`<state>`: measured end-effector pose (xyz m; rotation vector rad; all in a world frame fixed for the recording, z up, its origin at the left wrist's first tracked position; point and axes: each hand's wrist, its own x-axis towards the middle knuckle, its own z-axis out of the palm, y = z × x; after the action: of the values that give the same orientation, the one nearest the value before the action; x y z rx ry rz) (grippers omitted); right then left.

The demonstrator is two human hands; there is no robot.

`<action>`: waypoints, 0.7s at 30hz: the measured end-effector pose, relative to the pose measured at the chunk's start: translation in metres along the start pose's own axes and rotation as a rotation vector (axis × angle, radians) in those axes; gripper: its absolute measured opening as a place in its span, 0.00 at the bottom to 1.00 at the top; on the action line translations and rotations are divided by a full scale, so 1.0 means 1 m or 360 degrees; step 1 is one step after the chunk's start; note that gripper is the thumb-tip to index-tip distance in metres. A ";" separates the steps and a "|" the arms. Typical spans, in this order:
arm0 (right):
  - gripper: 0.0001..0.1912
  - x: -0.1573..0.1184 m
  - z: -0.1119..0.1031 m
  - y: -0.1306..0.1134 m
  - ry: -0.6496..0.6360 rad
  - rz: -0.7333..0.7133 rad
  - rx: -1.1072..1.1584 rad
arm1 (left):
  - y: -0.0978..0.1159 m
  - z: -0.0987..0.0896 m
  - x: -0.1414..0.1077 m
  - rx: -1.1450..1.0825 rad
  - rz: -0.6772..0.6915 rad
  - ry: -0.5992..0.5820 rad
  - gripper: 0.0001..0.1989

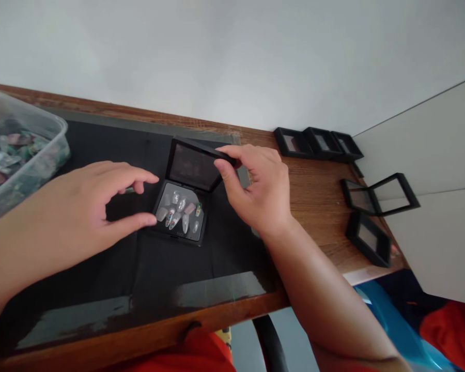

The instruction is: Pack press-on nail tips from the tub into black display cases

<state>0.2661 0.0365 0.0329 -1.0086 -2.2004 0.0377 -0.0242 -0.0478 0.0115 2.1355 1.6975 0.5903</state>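
Observation:
A small black hinged display case (184,237) lies opened on the black mat, its lid (194,168) tilted up. Several press-on nails (182,204), clear, pinkish and decorated, rest in its pale base. My right hand (259,181) pinches the lid's upper right corner between thumb and fingers. At the case's left side is my left hand (96,206), thumb and index finger apart, with the thumb tip close to the base's edge. Whether that thumb touches the case I cannot tell.
A clear plastic bin (58,132) of colourful small pieces stands at the left. Several black frame-like cases (321,143) sit along the wall at the back right; an opened one (380,195) and another case (368,238) are at the right edge. The wooden table edge (147,330) runs in front.

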 end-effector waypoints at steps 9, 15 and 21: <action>0.08 0.004 0.000 -0.001 -0.0179 0.0409 0.0833 | -0.008 0.016 0.000 -0.0069 -0.0103 -0.0078 0.39; 0.05 0.007 -0.023 -0.011 -0.0756 0.0242 0.1160 | -0.005 0.020 -0.005 -0.0082 -0.0252 -0.0021 0.52; 0.09 0.004 -0.018 -0.010 -0.1122 0.0093 0.1075 | -0.011 0.023 -0.005 -0.0051 -0.0158 0.0006 0.61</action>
<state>0.2687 0.0277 0.0519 -0.7147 -2.4557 1.2379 -0.0219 -0.0503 -0.0145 2.0161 1.7722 0.5896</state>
